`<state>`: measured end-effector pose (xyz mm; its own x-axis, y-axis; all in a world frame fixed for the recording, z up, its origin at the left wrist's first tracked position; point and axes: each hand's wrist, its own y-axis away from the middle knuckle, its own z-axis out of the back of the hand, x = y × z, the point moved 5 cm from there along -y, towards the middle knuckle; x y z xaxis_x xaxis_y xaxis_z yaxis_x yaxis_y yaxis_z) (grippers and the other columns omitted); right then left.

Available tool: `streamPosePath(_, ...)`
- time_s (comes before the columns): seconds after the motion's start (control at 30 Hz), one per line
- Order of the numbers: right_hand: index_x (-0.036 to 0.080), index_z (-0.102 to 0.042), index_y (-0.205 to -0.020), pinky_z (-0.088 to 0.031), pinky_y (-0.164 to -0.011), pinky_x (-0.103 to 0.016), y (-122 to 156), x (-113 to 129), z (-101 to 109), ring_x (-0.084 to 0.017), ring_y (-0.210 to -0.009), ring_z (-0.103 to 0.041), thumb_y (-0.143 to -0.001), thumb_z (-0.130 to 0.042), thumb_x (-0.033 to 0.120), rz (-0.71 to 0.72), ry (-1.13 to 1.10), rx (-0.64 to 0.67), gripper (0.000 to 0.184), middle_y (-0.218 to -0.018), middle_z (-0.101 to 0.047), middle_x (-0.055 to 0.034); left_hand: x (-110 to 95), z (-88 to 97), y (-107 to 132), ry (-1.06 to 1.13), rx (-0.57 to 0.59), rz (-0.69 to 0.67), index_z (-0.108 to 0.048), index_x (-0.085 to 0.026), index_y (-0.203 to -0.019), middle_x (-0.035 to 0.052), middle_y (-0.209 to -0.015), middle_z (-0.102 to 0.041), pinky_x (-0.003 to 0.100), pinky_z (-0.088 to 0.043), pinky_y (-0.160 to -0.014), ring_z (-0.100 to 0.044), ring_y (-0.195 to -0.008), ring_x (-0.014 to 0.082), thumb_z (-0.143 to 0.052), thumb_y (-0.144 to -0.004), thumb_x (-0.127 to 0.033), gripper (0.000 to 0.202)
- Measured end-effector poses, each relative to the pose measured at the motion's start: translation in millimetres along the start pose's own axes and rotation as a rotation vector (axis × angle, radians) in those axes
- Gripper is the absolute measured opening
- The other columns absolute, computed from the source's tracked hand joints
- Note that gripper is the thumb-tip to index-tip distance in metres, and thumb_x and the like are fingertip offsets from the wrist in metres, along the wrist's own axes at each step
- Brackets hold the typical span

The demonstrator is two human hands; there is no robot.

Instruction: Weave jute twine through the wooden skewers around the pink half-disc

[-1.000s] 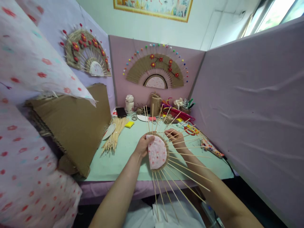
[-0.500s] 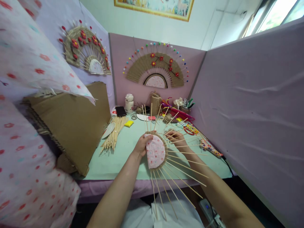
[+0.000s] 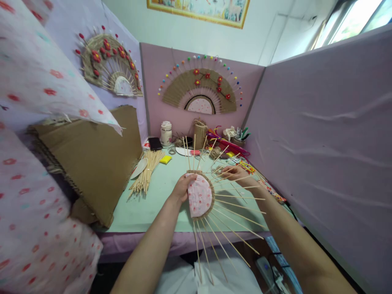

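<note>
My left hand (image 3: pixel 183 187) grips the straight left edge of a half-round fan base (image 3: pixel 200 196), thumb on top. Pink flower-print fabric covers the base, and brown twine edges its curve. Thin bamboo sticks (image 3: pixel 240 210) fan out from that curve, upward, to the right and down toward my lap. Over the right-hand sticks, my right hand (image 3: pixel 234 173) is closed in a pinch, with a small loop of twine (image 3: pixel 217 170) at its fingertips. Part of that strand is too fine to follow.
A bundle of bamboo sticks (image 3: pixel 145 173), a yellow packet (image 3: pixel 165 159) and cardboard (image 3: pixel 92 159) lie to the left. At the back stand a white jar (image 3: pixel 166 133) and a twine spool (image 3: pixel 200 134). A finished fan (image 3: pixel 183 87) hangs on the partition.
My right hand has moved a little to the right, away from the fan base, with its forearm shifting right too. My left hand and the base stay nearly in place.
</note>
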<state>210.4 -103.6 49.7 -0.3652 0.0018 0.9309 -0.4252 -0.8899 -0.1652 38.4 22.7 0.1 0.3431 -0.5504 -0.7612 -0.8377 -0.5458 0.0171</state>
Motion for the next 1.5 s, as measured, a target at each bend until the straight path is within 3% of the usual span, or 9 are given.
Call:
streamPosePath(0.23, 0.016, -0.064, -0.080, -0.041, -0.057, -0.024, -15.9, 44.0, 65.2, -0.011, -0.060, -0.051, -0.063, -0.071, 0.044, 0.043, 0.140, -0.122, 0.033, -0.071, -0.061, -0.0019, 0.2, -1.3, -0.8, -0.010, -0.011, 0.006, -0.061, -0.013, -0.065, 0.0006, -0.057, -0.064, 0.025, -0.047, -0.058, -0.060, -0.053, 0.0125, -0.076, -0.055, -0.023, 0.021)
streamPosePath(0.43, 0.017, -0.065, -0.083, -0.043, -0.060, -0.024, -32.3, 83.6, 56.2, -0.011, -0.063, -0.054, -0.068, -0.068, 0.041, 0.173, 0.125, -0.153, 0.029, -0.074, -0.063, -0.0016, 1.0, -1.2, -2.1, -0.033, -0.009, 0.012, -0.060, -0.013, -0.065, -0.0001, -0.057, -0.064, 0.024, -0.046, -0.057, -0.059, -0.053, 0.0117, -0.076, -0.055, -0.024, 0.022)
streamPosePath(0.6, 0.017, -0.065, -0.082, -0.042, -0.057, -0.025, -35.4, 96.3, 47.9, -0.011, -0.060, -0.053, -0.067, -0.069, 0.041, 0.212, 0.064, -0.176, 0.029, -0.069, -0.061, -0.0012, 2.1, 0.1, -2.0, -0.036, -0.019, 0.016, -0.059, -0.013, -0.063, -0.0001, -0.057, -0.064, 0.024, -0.046, -0.056, -0.059, -0.052, 0.0118, -0.076, -0.055, -0.024, 0.022)
streamPosePath(0.8, 0.018, -0.063, -0.083, -0.043, -0.060, -0.026, -25.7, 78.8, 57.8, -0.012, -0.062, -0.054, -0.065, -0.071, 0.042, 0.183, -0.066, -0.213, 0.031, -0.071, -0.061, -0.0012, 2.0, 0.1, -2.4, -0.030, -0.031, 0.009, -0.060, -0.013, -0.066, 0.0015, -0.059, -0.065, 0.026, -0.047, -0.059, -0.060, -0.053, 0.0132, -0.076, -0.056, -0.023, 0.021)
streamPosePath(0.93, 0.019, -0.062, -0.081, -0.037, -0.053, -0.024, -25.3, 49.7, 58.8, -0.009, -0.053, -0.047, -0.067, -0.068, 0.046, 0.067, -0.169, -0.147, 0.030, -0.061, -0.054, 0.0021, 0.5, -2.5, -0.6, -0.016, -0.022, 0.015, -0.061, -0.013, -0.066, 0.0017, -0.059, -0.065, 0.027, -0.048, -0.061, -0.061, -0.054, 0.0137, -0.074, -0.058, -0.023, 0.019)
streamPosePath(1.07, 0.018, -0.060, -0.083, -0.035, -0.050, -0.023, -24.6, 9.8, 42.2, -0.007, -0.046, -0.041, -0.066, -0.067, 0.047, -0.074, -0.333, -0.031, 0.034, -0.051, -0.044, 0.0065, -0.1, -2.3, 0.4, -0.013, -0.032, 0.018, -0.060, -0.012, -0.065, 0.0017, -0.058, -0.065, 0.026, -0.047, -0.060, -0.061, -0.054, 0.0133, -0.074, -0.057, -0.022, 0.019)
streamPosePath(1.23, 0.015, -0.060, -0.074, -0.039, -0.053, -0.024, -5.1, -28.9, 9.2, -0.008, -0.052, -0.049, -0.054, -0.076, 0.033, -0.175, -0.289, 0.013, 0.031, -0.062, -0.057, 0.0019, 0.2, 0.1, -0.9, 0.013, -0.021, 0.009, -0.060, -0.013, -0.067, 0.0012, -0.059, -0.065, 0.026, -0.047, -0.060, -0.060, -0.055, 0.0129, -0.075, -0.057, -0.022, 0.020)
streamPosePath(1.37, 0.014, -0.064, -0.070, -0.036, -0.050, -0.024, 18.9, -41.0, -6.0, -0.009, -0.053, -0.049, -0.052, -0.077, 0.031, -0.240, -0.180, 0.043, 0.028, -0.065, -0.059, -0.0004, 0.0, -0.4, -1.0, 0.032, -0.004, 0.008, -0.061, -0.013, -0.067, 0.0015, -0.060, -0.065, 0.025, -0.047, -0.061, -0.060, -0.055, 0.0125, -0.074, -0.058, -0.022, 0.019)
streamPosePath(1.5, 0.013, -0.065, -0.066, -0.034, -0.050, -0.023, 42.0, -35.1, -11.8, -0.010, -0.053, -0.047, -0.057, -0.075, 0.038, -0.253, -0.070, 0.083, 0.028, -0.059, -0.057, 0.0001, 1.1, -1.3, -0.5, 0.047, -0.024, 0.027, -0.060, -0.013, -0.066, 0.0013, -0.059, -0.065, 0.026, -0.047, -0.061, -0.061, -0.055, 0.0133, -0.074, -0.057, -0.021, 0.018)
